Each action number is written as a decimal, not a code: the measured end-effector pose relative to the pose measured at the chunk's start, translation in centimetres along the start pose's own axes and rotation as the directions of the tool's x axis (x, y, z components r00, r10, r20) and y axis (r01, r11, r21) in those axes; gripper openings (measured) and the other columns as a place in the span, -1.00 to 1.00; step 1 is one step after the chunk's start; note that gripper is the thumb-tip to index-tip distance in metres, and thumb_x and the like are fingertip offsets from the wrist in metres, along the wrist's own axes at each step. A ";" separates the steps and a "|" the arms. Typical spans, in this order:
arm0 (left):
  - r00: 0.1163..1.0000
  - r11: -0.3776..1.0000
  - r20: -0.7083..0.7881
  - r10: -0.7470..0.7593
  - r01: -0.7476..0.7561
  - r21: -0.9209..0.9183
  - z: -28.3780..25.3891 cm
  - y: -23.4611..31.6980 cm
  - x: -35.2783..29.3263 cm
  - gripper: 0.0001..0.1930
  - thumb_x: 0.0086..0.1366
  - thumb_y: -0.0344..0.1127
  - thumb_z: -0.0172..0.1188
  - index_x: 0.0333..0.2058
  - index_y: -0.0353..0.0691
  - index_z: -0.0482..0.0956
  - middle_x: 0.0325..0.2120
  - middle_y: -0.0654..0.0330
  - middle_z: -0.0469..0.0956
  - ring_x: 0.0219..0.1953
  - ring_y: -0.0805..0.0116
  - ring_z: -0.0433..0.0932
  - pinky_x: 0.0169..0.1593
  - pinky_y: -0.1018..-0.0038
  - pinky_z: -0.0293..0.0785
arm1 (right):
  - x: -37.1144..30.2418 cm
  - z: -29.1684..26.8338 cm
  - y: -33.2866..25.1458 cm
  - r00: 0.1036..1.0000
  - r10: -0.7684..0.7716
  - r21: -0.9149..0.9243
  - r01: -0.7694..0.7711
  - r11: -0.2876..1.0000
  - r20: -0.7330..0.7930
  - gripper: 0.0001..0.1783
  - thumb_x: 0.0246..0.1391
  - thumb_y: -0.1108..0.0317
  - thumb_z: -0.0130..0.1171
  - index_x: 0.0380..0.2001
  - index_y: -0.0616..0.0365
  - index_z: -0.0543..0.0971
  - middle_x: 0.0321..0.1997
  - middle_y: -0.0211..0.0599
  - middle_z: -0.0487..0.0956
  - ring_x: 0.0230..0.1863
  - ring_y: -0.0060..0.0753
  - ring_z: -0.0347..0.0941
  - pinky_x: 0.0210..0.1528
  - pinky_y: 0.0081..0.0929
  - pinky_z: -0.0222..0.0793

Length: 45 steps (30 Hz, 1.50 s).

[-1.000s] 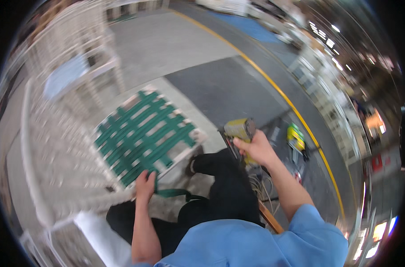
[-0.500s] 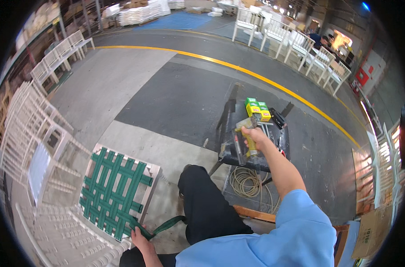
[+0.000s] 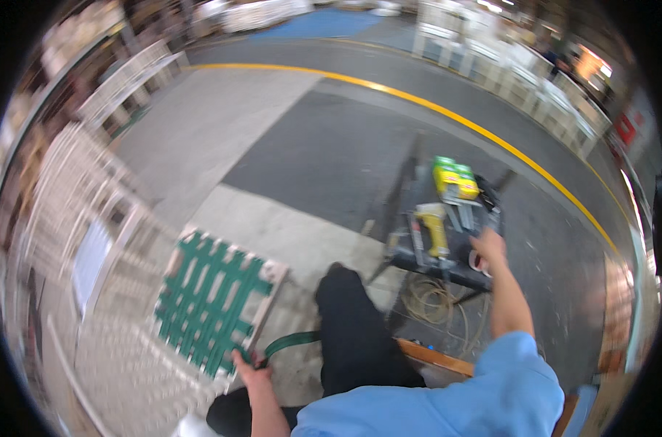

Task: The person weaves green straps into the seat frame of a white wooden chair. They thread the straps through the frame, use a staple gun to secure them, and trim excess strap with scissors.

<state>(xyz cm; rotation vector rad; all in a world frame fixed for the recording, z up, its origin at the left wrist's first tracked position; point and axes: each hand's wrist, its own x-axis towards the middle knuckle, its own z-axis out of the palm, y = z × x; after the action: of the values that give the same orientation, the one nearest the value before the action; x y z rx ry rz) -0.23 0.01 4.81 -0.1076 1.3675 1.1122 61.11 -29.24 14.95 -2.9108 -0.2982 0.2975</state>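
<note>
Green strap webbing is woven across a pale wooden seat frame at the lower left. My left hand is closed on the loose strap end at the frame's near corner; the strap runs over toward my dark-trousered knee. On a black-topped stool lies a yellow staple gun, out of my grasp. My right hand is at the stool's right side, over a small red-and-white thing. Blur hides its fingers and whether they grip that thing.
Green-and-yellow boxes and grey metal strips sit on the stool. A coiled hose lies beneath it. White chairs stand at the left, and more white chairs line the far right beyond a yellow floor line.
My right hand has let go of the staple gun, now on the stool, and moved right to the red-and-white thing. The left hand keeps the strap. The whole view has shifted.
</note>
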 end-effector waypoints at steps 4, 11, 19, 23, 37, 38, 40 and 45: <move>0.994 1.000 0.104 0.015 -0.016 0.012 1.3 -1.9 0.7 -0.52 0.25 0.24 0.45 -0.01 0.13 0.62 -0.16 0.41 0.59 -0.07 0.42 0.50 -0.44 0.35 0.28 | -0.2 -2.4 6.9 0.996 0.082 -0.045 -0.080 0.996 0.037 -0.32 -0.04 -0.02 0.48 0.07 0.16 0.59 0.00 0.08 0.72 0.07 0.11 0.68 0.08 -0.07 0.58; 0.996 0.996 -0.026 -0.087 0.088 0.029 -3.8 1.6 -1.4 -0.63 0.29 0.23 0.39 -0.24 0.08 0.65 -0.43 0.27 0.61 -0.74 0.36 0.24 -0.62 0.37 0.25 | -0.3 2.2 5.1 0.950 0.166 0.332 -0.251 0.909 0.263 -0.53 0.07 0.32 0.43 0.04 0.18 0.55 -0.17 -0.11 0.69 -0.24 -0.08 0.67 -0.30 -0.01 0.57; 0.983 0.960 0.051 -0.175 0.159 0.232 -7.2 4.0 -1.5 -0.68 0.48 0.04 0.27 0.01 -0.02 0.61 -0.24 0.31 0.67 -0.35 0.27 0.68 -0.57 0.32 0.33 | -6.8 1.6 -4.6 0.971 -0.108 0.941 -0.173 0.290 0.212 -0.37 0.25 0.39 0.20 0.38 0.12 0.39 -0.20 -0.37 0.61 -0.28 -0.43 0.56 -0.33 -0.45 0.48; 0.950 0.924 0.200 -0.238 0.158 0.348 -6.0 6.7 -3.2 -0.74 0.55 -0.09 0.17 -0.02 -0.14 0.58 -0.35 0.11 0.71 -0.47 0.32 0.65 -0.56 0.36 0.48 | -10.2 0.8 -14.1 0.814 -0.542 0.850 0.126 0.512 0.206 -0.29 0.18 0.42 0.31 0.40 0.03 0.36 -0.17 -0.41 0.57 -0.27 -0.56 0.50 -0.33 -0.54 0.44; 0.917 0.934 0.399 0.001 -0.142 0.326 -6.8 11.2 -3.3 -0.77 0.50 -0.34 0.16 -0.12 -0.43 0.64 -0.30 0.04 0.72 -0.34 0.28 0.73 -0.20 0.40 0.71 | -33.7 17.8 -37.1 -0.515 -0.758 0.228 0.857 -0.462 0.401 -0.38 0.06 -0.17 0.40 0.11 -0.11 0.57 -0.10 -0.08 0.59 0.00 0.00 0.58 0.04 0.02 0.30; 0.917 0.939 0.399 0.000 -0.137 0.315 -7.2 11.2 -3.3 -0.78 0.50 -0.34 0.16 -0.12 -0.43 0.64 -0.31 0.04 0.72 -0.33 0.29 0.74 -0.21 0.41 0.70 | -34.4 18.1 -37.5 -0.544 -0.743 0.225 0.839 -0.496 0.390 -0.39 0.06 -0.15 0.40 0.11 -0.13 0.57 -0.10 -0.08 0.59 0.01 -0.01 0.58 0.04 0.02 0.30; 0.920 0.941 0.392 0.004 -0.136 0.310 -7.7 11.0 -3.5 -0.78 0.50 -0.34 0.16 -0.13 -0.43 0.64 -0.32 0.04 0.73 -0.33 0.29 0.74 -0.21 0.42 0.70 | -36.0 18.6 -38.1 -0.573 -0.710 0.236 0.818 -0.524 0.409 -0.42 0.09 -0.11 0.39 0.12 -0.14 0.57 -0.09 -0.09 0.59 0.02 -0.01 0.59 0.06 0.00 0.30; 0.909 0.919 0.417 0.007 -0.170 0.356 -7.4 10.8 -4.0 -0.79 0.51 -0.34 0.15 -0.14 -0.39 0.65 -0.32 0.04 0.73 -0.33 0.30 0.74 -0.20 0.43 0.69 | -36.5 19.4 -39.0 -0.602 -0.670 0.250 0.795 -0.553 0.434 -0.51 0.15 -0.01 0.36 0.10 -0.17 0.57 -0.18 -0.12 0.61 -0.11 0.04 0.63 -0.06 0.00 0.41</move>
<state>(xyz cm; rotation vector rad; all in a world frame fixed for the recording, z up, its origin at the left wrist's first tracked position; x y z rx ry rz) -12.05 -1.33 11.58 0.4612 1.1891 0.8572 14.84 3.65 11.29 -1.0299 -3.0039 0.4886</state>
